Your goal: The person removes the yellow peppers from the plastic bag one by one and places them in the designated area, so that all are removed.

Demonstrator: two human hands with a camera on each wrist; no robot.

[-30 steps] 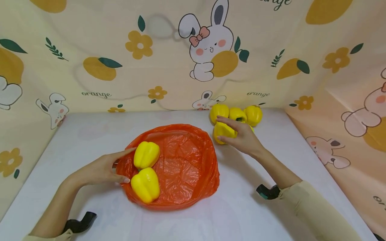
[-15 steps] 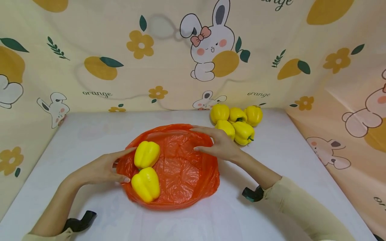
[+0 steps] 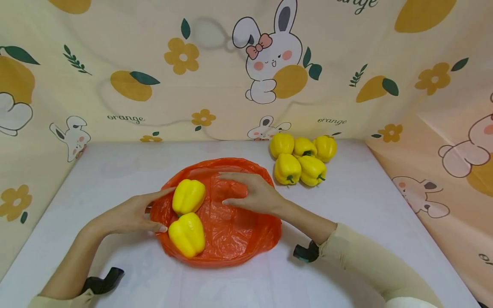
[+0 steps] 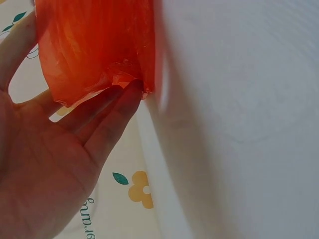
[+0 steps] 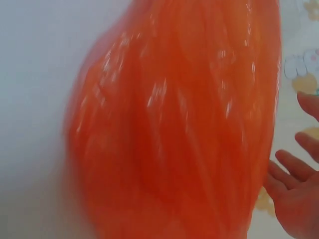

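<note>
An orange-red plastic bag (image 3: pixel 227 222) stands with its mouth wide on the white table in the head view. Inside its left part lie two yellow bell peppers (image 3: pixel 188 196), one behind the other. My left hand (image 3: pixel 125 217) touches the bag's left side, thumb toward the front and fingers spread. In the left wrist view the straight fingers (image 4: pixel 117 117) lie against the outside of the bag (image 4: pixel 94 50). My right hand (image 3: pixel 256 194) is over the right part of the bag, fingers apart and holding nothing. From the right wrist camera, the bag's wall (image 5: pixel 179 124) fills most of the picture.
A group of several yellow bell peppers (image 3: pixel 287 169) sits at the back right of the white table (image 3: pixel 127 158), right of the bag. A printed cloth (image 3: pixel 215 94) with rabbits and oranges rises behind and at both sides. Black curved pieces (image 3: pixel 104 282) show at the wrists.
My right hand has moved left from the pepper group to over the bag, with nothing in it. My left hand stays at the bag's left side. The peppers have not moved.
</note>
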